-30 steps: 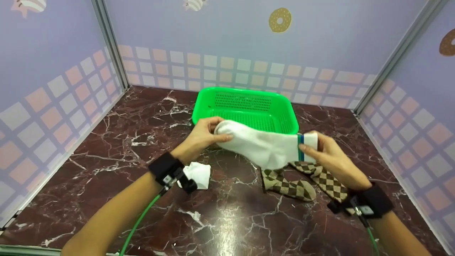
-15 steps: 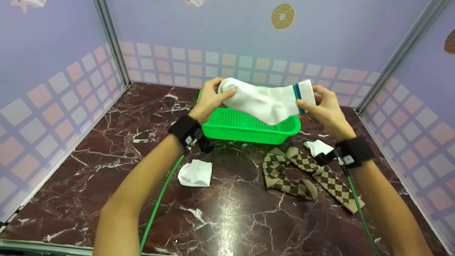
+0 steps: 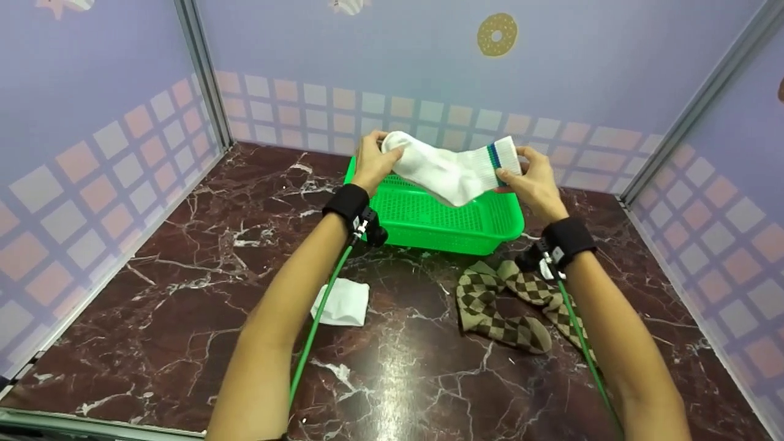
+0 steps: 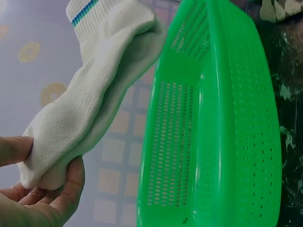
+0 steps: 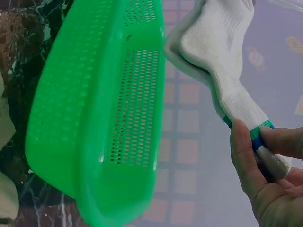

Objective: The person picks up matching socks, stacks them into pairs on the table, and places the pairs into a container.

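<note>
Two white knitted socks with green and blue cuff stripes (image 3: 444, 171), lying one against the other, were held in the air over a bright green, rectangular, perforated plastic basket (image 3: 450, 239). The left hand (image 3: 371, 164) pinched them at the toes; the right hand (image 3: 539, 184) pinched the striped cuffs between thumb and fingers. The heels pointed downward between the hands. The basket stood upright on a dark reddish-brown marbled tabletop (image 3: 184, 343). Nearer the person, towards the left, lay a small white piece of cloth (image 3: 350, 305), crossed in view by a thin green cable (image 3: 307, 343). Towards the right, a curved brown-and-beige checkered sock (image 3: 478, 303) lay just beside a second checkered sock (image 3: 531, 288), partly hidden by the right arm.
</note>
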Available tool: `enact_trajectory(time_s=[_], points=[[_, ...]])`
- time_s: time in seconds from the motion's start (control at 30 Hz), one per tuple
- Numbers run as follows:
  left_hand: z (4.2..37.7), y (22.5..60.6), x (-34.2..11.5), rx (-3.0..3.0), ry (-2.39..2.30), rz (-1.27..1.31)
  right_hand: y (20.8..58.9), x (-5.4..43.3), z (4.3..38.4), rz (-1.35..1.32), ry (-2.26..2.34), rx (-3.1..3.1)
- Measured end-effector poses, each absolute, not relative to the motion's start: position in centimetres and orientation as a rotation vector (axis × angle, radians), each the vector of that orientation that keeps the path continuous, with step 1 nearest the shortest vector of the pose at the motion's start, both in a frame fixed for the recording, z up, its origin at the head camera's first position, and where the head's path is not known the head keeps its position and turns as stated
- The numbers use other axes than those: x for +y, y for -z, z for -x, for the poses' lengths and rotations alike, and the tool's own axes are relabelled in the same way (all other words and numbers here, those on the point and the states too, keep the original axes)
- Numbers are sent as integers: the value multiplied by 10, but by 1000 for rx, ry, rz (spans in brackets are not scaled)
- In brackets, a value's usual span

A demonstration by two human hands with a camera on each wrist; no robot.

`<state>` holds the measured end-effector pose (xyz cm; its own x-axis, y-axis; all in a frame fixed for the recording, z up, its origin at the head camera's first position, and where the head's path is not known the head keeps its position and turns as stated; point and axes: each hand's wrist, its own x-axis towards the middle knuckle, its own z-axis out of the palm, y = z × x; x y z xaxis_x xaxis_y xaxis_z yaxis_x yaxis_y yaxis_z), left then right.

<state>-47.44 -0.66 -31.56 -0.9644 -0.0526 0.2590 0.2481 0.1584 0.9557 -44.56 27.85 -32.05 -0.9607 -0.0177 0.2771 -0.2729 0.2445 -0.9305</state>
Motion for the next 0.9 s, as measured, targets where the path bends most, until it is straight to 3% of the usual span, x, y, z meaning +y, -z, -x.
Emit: enact_trajectory(time_s=[0.53, 0.9], points=[[494, 373, 3, -2337, 1828, 35, 386, 267, 460, -147, -1575, -2529], [493, 389, -5, -2476, 1850, -14, 406, 265, 458, -210, -1375, -2681]])
